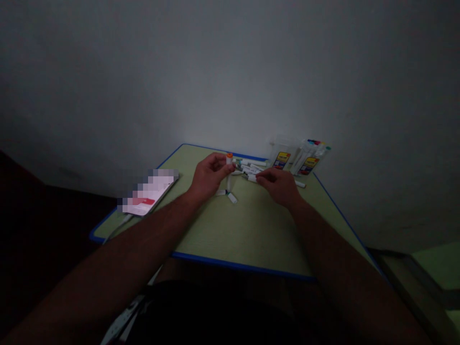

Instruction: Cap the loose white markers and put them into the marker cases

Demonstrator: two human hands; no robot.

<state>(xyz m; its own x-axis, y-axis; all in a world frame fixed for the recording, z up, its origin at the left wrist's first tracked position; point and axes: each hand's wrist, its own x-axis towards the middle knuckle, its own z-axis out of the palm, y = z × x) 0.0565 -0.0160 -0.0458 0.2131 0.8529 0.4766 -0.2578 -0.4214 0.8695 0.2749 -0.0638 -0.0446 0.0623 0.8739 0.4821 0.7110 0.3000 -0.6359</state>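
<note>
**White marker with an orange end (229,160) upright in the left grip**

The white marker stands on end above the worktop (230,235), roughly midway across it and towards the wall side. The left grip (208,176) pinches it between thumb and fingers, its orange end uppermost.

The right grip (278,184) is at a second white marker (252,178), which lies by the near side of a loose heap of markers (250,167). Its fingertips are drawn together at that marker's right end; whether they pinch it or only touch it, I cannot tell.

Just below the upright marker lies a loose marker (232,197), slanted, with part of another beside it. Beyond the right grip, a marker with an orange tip (300,184) shows in part.

Two see-through cases with yellow and blue labels stand at the back right. The left case (282,159) is close to the heap; the right case (309,165) holds markers with coloured ends.

On the left side lies a lit device (149,194), its screen partly blurred out, with a pale cable (122,224) at its near end. The worktop is pale green with a blue edge and stands near a plain wall (223,76).
</note>
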